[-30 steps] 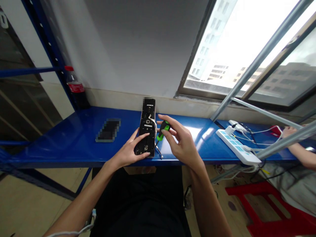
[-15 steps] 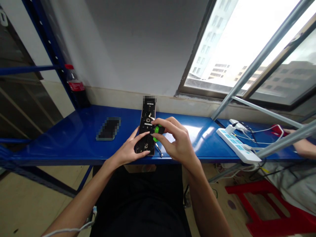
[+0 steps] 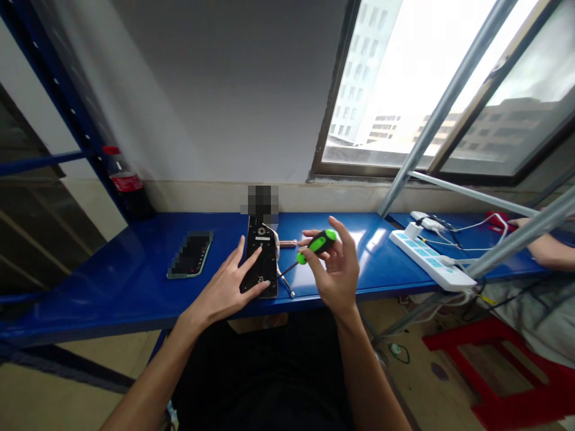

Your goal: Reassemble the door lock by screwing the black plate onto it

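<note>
A long black device [image 3: 268,263] with small metal fittings lies on the blue table, its far end blurred out. My left hand [image 3: 227,284] rests on its left side with fingers spread, fingertips touching the black surface. Just right of the device, my right hand [image 3: 335,263] holds a green and black screwdriver [image 3: 320,242] between thumb and fingers. The screwdriver's shaft slants down to the left, its tip close to the device's right edge. Beside that edge lie a thin cable with a metal end [image 3: 287,287] and a copper-coloured piece [image 3: 288,244].
A phone [image 3: 191,254] lies on the blue table [image 3: 121,263] at left, with a cola bottle [image 3: 128,185] behind it. A white power strip [image 3: 429,260] with cables sits at right, past a metal post. Another person's arm [image 3: 545,245] and a red stool [image 3: 507,377] are at far right.
My right hand has moved right, off the device, and the screwdriver's shaft now shows. The copper-coloured piece has come into sight. The whole view has shifted slightly.
</note>
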A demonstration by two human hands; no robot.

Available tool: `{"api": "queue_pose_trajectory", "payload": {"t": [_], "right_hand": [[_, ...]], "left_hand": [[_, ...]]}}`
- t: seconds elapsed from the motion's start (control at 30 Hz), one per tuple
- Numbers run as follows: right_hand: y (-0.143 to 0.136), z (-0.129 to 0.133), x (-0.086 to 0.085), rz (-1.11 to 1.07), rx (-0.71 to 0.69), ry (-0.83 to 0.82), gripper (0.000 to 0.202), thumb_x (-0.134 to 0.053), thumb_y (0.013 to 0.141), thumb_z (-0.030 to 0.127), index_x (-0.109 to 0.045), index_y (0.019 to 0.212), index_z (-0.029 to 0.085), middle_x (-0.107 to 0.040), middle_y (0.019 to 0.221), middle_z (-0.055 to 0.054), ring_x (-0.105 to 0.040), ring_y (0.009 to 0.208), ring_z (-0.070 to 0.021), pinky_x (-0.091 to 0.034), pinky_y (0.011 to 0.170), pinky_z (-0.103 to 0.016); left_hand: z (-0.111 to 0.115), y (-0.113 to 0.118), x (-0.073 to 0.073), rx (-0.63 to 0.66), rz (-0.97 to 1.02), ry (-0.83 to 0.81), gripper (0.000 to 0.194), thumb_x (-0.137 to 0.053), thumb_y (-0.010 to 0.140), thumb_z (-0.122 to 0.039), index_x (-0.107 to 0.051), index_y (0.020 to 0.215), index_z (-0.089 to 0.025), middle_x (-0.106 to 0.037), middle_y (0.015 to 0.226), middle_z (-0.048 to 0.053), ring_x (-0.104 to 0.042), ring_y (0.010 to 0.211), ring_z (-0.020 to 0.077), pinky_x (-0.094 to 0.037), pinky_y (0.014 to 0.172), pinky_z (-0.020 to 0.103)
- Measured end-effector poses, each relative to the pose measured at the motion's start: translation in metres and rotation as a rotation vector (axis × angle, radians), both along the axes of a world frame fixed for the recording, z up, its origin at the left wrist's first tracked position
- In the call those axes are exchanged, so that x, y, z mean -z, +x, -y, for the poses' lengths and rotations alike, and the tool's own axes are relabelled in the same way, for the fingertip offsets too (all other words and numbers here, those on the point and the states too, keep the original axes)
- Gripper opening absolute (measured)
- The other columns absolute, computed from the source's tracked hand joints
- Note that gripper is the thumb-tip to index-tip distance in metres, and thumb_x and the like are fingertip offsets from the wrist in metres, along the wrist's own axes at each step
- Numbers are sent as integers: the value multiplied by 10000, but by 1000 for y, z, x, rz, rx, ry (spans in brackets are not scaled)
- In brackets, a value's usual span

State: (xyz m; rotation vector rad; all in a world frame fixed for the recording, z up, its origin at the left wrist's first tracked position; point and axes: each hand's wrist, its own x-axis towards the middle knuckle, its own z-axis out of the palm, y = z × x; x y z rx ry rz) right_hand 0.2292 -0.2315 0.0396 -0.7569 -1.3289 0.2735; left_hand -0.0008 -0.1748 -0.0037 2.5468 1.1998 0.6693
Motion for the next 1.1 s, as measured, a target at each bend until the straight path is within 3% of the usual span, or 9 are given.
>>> {"api": "queue_pose_trajectory", "payload": {"t": [0.07, 0.17, 0.3, 0.4, 0.53, 0.7, 0.87, 1.1], "right_hand": [[12, -4, 6, -138, 142, 54, 583, -705, 856, 199, -476, 1380, 314, -708, 1090, -52, -742, 911, -194, -646, 753, -371], [38, -15, 12, -232, 296, 81, 525, -739, 819, 191, -518, 1286, 287, -707, 1048, -38, -734, 944, -192, -630, 736, -330], [71, -35, 23, -205, 410, 5, 458, -743, 821, 237, -530, 1225, 261, -708, 1041, -37, -723, 946, -174, -614, 763, -310], [85, -48, 31, -187, 436, -14, 395, -727, 838, 261, -544, 1187, 241, -704, 1029, -39, -713, 931, -165, -612, 780, -316], [90, -61, 37, -158, 426, -31, 375, -704, 859, 281, -536, 1191, 245, -695, 1052, -42, -704, 943, -162, -616, 796, -325], [89, -69, 42, -125, 402, -53, 341, -698, 866, 306, -549, 1170, 266, -698, 1013, -32, -709, 929, -168, -626, 766, -324], [87, -65, 42, -137, 390, -31, 356, -712, 857, 287, -548, 1172, 265, -697, 1006, -27, -711, 917, -169, -630, 771, -340], [59, -48, 14, -166, 295, 46, 462, -733, 838, 256, -495, 1232, 288, -697, 999, -1, -727, 905, -157, -644, 744, -313]], "left_hand": [[-6, 6, -16, -9, 8, 70, 710, -504, 957, -618, -316, 1581, -337, -68, 1714, 66, -192, 1543, 384, -282, 1212, 586], [-19, 26, -44, 64, 22, 168, 603, -445, 997, -573, -429, 1534, -297, -384, 1622, 51, -262, 1525, 322, -275, 1229, 556], [-41, 70, -68, 209, -112, 227, 499, -460, 998, -479, -615, 1387, -207, -625, 1421, 74, -446, 1415, 306, -375, 1183, 490], [-60, 102, -67, 267, -239, 285, 409, -455, 979, -356, -695, 1280, -217, -715, 1280, 73, -548, 1310, 310, -458, 1103, 479], [-78, 126, -52, 331, -340, 285, 336, -517, 925, -297, -752, 1157, -228, -766, 1124, 93, -602, 1228, 318, -509, 1025, 460], [-79, 128, -47, 341, -349, 268, 337, -545, 932, -272, -743, 1169, -137, -751, 1139, 165, -595, 1228, 360, -510, 1010, 487], [-69, 119, -55, 335, -330, 266, 299, -552, 954, -245, -747, 1155, -141, -749, 1154, 139, -573, 1258, 338, -485, 1058, 464], [-60, 81, -55, 270, -50, 338, 301, -633, 917, -208, -718, 1200, -155, -733, 1184, 119, -578, 1225, 294, -516, 1034, 454]]}}
